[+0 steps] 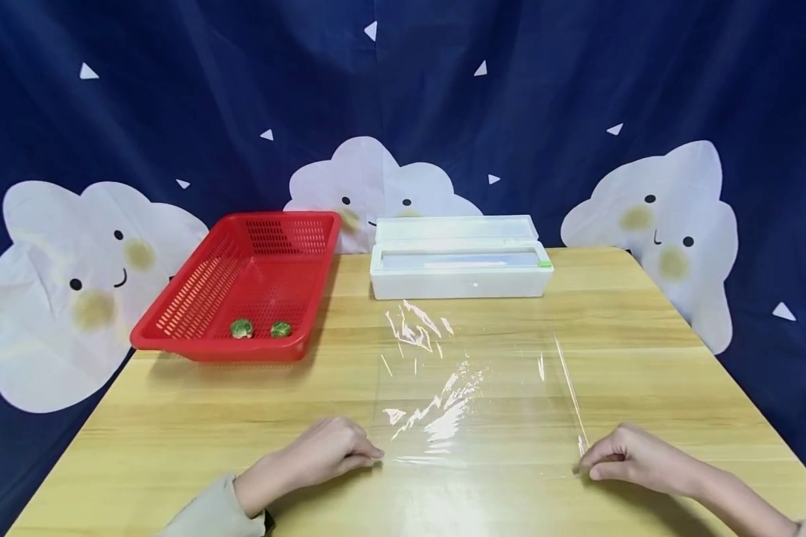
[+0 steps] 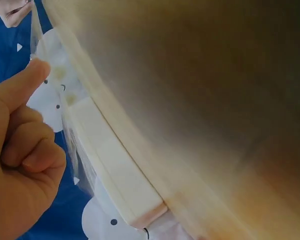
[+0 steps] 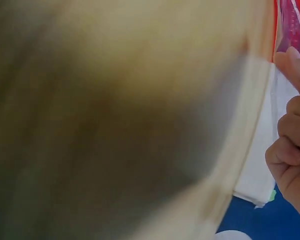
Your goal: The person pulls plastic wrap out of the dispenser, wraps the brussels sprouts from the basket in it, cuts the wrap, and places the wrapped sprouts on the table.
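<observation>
A clear sheet of plastic wrap (image 1: 446,418) stretches between my two hands over the near half of the table, its shine marking creases. My left hand (image 1: 325,453) pinches its near left corner between thumb and forefinger. The near right corner is pinched by my right hand (image 1: 638,461). In the left wrist view, the other fingers of the left hand (image 2: 27,145) are curled in, with the film hanging beside them. The right wrist view shows the right hand (image 3: 294,127) at the edge, thumb and forefinger together at the film.
Behind the film stands a white wrap dispenser box (image 1: 463,285), lid raised, with a small green piece at its right end. A red perforated basket (image 1: 242,347) at the back left holds two Brussels sprouts (image 1: 242,329). A blue curtain (image 1: 544,60) hangs behind the wooden table (image 1: 195,418).
</observation>
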